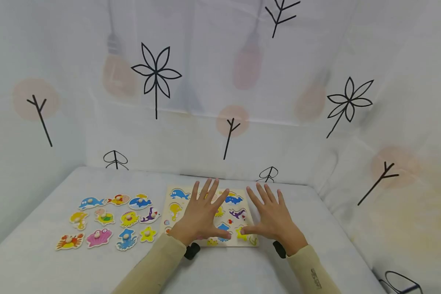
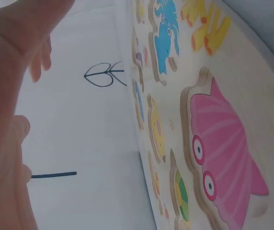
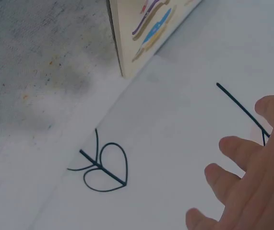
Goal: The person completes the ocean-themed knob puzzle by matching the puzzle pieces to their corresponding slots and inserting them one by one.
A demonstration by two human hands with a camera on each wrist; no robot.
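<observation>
In the head view the left hand [image 1: 202, 212] is spread above a wooden puzzle board [image 1: 249, 240], hiding part of it. The right hand [image 1: 275, 216], fingers also spread, is over the board's right edge. Neither hand holds anything. Sea-animal pictures lie in the board's recesses, among them a blue whale [image 1: 180, 194] and a purple shape [image 1: 238, 213]. In the left wrist view the hand [image 2: 5, 115] is beside the board, where a pink shell picture [image 2: 223, 148] shows large. The right wrist view shows the right hand [image 3: 256, 177] apart from the board [image 3: 127, 52].
Left of the board, several knobbed pieces lie in rows, such as a crab [image 1: 69, 241], a pink shell [image 1: 99, 237], a blue squid [image 1: 126, 239] and a yellow star [image 1: 147, 234]. A white cloth with plant drawings [image 1: 156, 73] hangs behind and beside the white table [image 1: 106, 273].
</observation>
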